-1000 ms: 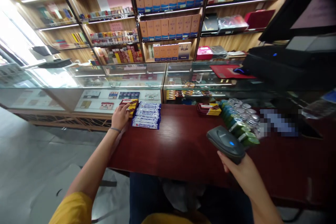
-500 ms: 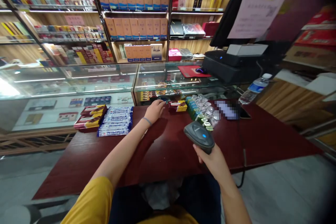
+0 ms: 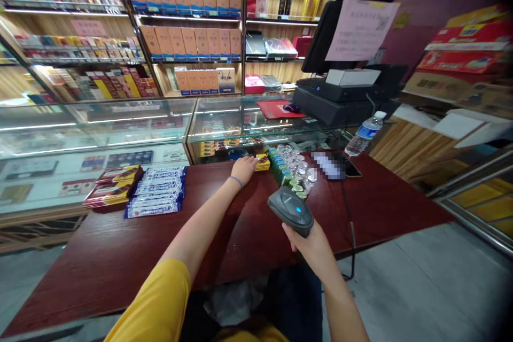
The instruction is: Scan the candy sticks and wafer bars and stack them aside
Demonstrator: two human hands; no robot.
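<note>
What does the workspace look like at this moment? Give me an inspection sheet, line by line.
Surface: dark red wooden table, bare in the middle.
Things in hand: grey barcode scanner with a blue light; red-and-yellow packs at the far edge.
Clutter: green-labelled jars; blue-and-white packs and dark red packs at the left; phone; water bottle.
Hands: right hand grips the scanner; left hand rests on the red-and-yellow packs.
Cables: one black cable running over the table edge.
Surroundings: glass counter, stocked shelves, register terminal.
</note>
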